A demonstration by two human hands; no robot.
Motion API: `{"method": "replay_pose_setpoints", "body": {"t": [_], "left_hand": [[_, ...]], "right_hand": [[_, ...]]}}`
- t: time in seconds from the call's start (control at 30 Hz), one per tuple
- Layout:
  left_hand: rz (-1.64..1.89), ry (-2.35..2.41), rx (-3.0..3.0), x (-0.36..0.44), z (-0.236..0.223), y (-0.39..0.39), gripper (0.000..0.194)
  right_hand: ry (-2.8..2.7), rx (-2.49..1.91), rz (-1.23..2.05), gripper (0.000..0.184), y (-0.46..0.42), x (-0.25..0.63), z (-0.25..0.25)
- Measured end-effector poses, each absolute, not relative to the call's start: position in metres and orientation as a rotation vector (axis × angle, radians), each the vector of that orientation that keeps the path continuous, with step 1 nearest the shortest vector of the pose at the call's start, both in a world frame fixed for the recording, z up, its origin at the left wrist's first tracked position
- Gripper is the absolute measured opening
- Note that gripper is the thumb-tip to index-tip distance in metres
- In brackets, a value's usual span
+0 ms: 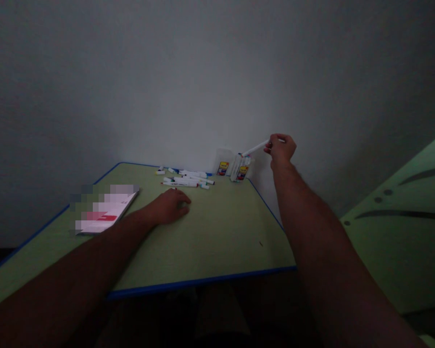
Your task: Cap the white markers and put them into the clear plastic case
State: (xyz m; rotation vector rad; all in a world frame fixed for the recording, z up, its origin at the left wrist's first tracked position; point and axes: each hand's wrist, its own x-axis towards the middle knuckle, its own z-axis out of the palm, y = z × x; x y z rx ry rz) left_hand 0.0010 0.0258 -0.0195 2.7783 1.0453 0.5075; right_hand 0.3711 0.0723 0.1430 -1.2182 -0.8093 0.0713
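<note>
My right hand (282, 148) is raised at the table's far right corner, its fingers pinching a white marker (255, 146). The marker slants down to the left, and its lower end meets the top of a clear case (242, 169) with markers in it. Whether that end is inside the case, I cannot tell. Beside this case a second clear case (223, 163) with a yellow, red and blue label stands against the wall. On the tabletop my left hand (170, 206) rests with its fingers loosely bent and apart, just in front of several loose white markers (183, 183).
The green table (217, 241) has a blue edge and touches the grey wall (188, 87). Left of my left forearm lies a flat, pale object (112, 212), partly pixelated. A small dark mark (261, 244) shows on the table. A green panel (402, 251) stands at right.
</note>
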Motion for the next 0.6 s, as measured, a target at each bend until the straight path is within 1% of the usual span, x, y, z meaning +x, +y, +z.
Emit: {"method": "replay_pose_setpoints", "body": {"t": [0.2,0.43,0.6], "left_hand": [[0.498,1.054,2.783,0.002,-0.017,0.024,0.040],[0.471,1.083,2.751,0.003,-0.012,0.020,0.040],[0.481,1.089,2.745,0.003,-0.014,0.022,0.039]], "right_hand": [[-0.869,-1.320,-0.012,0.008,0.087,0.379,0.154],[-0.895,-1.423,-0.049,0.012,0.100,0.378,0.151],[-0.944,-1.431,0.009,0.016,0.109,0.378,0.146]]}}
